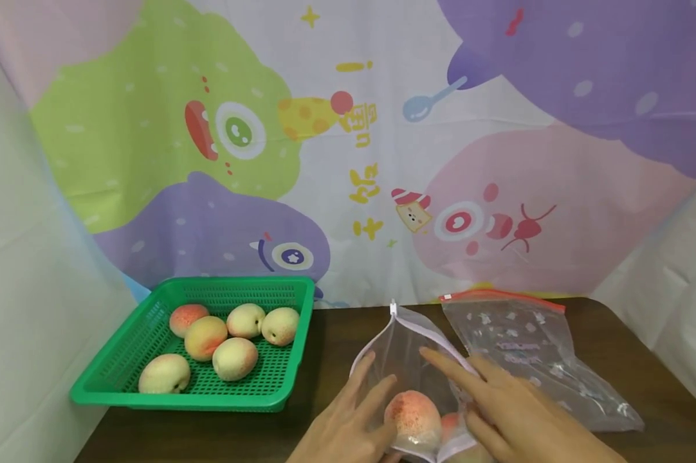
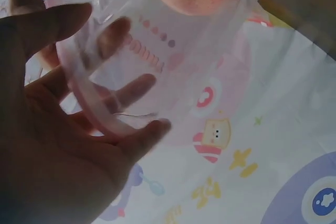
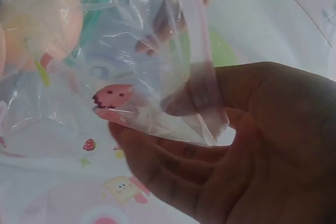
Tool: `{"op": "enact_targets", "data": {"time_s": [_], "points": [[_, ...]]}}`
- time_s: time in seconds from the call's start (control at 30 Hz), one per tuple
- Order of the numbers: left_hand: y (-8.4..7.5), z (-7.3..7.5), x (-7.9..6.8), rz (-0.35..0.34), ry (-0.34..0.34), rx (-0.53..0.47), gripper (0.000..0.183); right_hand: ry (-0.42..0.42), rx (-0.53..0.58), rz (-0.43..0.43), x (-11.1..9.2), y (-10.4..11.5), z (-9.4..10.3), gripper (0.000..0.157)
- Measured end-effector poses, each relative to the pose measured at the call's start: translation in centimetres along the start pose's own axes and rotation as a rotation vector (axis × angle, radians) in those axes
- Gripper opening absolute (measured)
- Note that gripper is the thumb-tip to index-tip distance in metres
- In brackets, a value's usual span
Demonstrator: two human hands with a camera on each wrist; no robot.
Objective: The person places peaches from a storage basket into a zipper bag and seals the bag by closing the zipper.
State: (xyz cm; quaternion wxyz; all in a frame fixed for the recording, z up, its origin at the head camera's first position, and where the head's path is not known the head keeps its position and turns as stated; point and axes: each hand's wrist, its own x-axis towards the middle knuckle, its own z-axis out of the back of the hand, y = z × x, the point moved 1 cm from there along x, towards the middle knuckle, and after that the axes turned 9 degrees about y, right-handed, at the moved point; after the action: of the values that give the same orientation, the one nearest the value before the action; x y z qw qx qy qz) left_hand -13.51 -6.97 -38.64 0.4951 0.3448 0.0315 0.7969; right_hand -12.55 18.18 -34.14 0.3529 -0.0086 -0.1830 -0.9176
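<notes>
Between my hands is a clear plastic zip bag (image 1: 406, 360) with a pale lilac rim, its mouth spread wide and a white slider at the far end. A peach (image 1: 412, 418) lies inside, with part of a second peach (image 1: 449, 426) beside it. My left hand (image 1: 348, 418) holds the left rim, some fingers reaching inside the mouth. On the opposite side my right hand (image 1: 510, 405) grips the rim; in the right wrist view its thumb (image 3: 184, 100) lies across the plastic and the other fingers curl beneath.
At the left, a green plastic basket (image 1: 293, 379) holds several peaches (image 1: 235, 359). Another clear zip bag (image 1: 516, 354), with a red zip strip, lies flat on the dark table (image 1: 325, 360) at the right. A cartoon-printed cloth (image 1: 325, 244) hangs behind.
</notes>
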Motion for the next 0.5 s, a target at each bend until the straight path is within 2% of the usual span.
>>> {"op": "enact_targets", "data": {"time_s": [0.1, 0.2, 0.3, 0.43, 0.5], "points": [[0.14, 0.10, 0.28, -0.041, -0.043, -0.020, 0.029, -0.047, -0.009, 0.010, -0.15, 0.14, 0.37, 0.088], [0.31, 0.14, 0.58, -0.096, -0.105, -0.034, 0.041, -0.141, -0.073, 0.023, -0.23, 0.41, 0.73, 0.090], [0.29, 0.03, 0.72, -0.140, -0.153, -0.045, 0.039, -0.206, -0.115, 0.039, -0.36, 0.37, 0.74, 0.087], [0.16, -0.17, 0.56, -0.166, -0.158, -0.045, 0.035, -0.205, -0.148, 0.060, -0.46, -0.19, 0.38, 0.082], [0.09, -0.25, 0.46, -0.166, -0.157, -0.034, 0.039, -0.169, -0.149, 0.053, -0.48, -0.39, 0.31, 0.079]]}}
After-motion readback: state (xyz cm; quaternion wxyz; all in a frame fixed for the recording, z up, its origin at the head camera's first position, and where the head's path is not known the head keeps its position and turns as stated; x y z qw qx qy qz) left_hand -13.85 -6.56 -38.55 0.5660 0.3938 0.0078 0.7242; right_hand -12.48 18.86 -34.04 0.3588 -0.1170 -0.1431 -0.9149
